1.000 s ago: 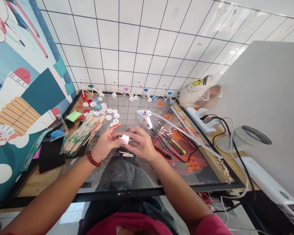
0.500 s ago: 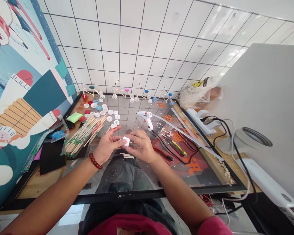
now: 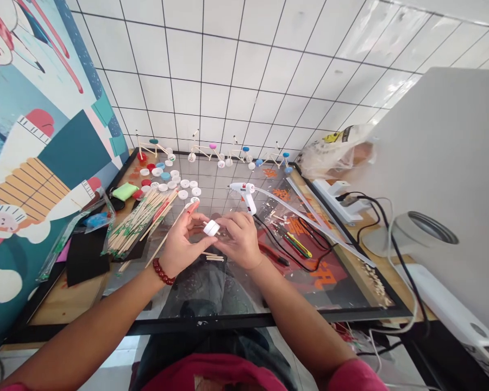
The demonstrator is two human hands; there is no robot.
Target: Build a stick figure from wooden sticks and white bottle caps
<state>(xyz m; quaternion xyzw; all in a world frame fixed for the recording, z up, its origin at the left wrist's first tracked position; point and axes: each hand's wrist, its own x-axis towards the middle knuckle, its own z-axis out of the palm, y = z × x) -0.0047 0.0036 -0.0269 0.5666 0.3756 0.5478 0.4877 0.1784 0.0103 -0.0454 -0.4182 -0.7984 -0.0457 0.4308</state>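
Note:
My left hand [image 3: 181,241] and my right hand [image 3: 237,239] meet over the glass table top [image 3: 212,293]. Both pinch a small white bottle cap [image 3: 211,227] with a thin wooden stick through it. The fingers of both hands are curled around that piece. A red bead bracelet [image 3: 163,271] sits on my left wrist. Short stick pieces [image 3: 212,256] lie on the glass just under my hands.
A white glue gun [image 3: 244,193] stands beyond my hands, its cord trailing right. A bundle of wooden sticks [image 3: 140,220] lies to the left, loose caps [image 3: 167,182] behind it. Small stick bicycles [image 3: 206,152] line the tiled wall. A power strip [image 3: 336,198] lies at the right.
My hands have lifted the cap a little and turned it; my left fingers have curled in closer around it.

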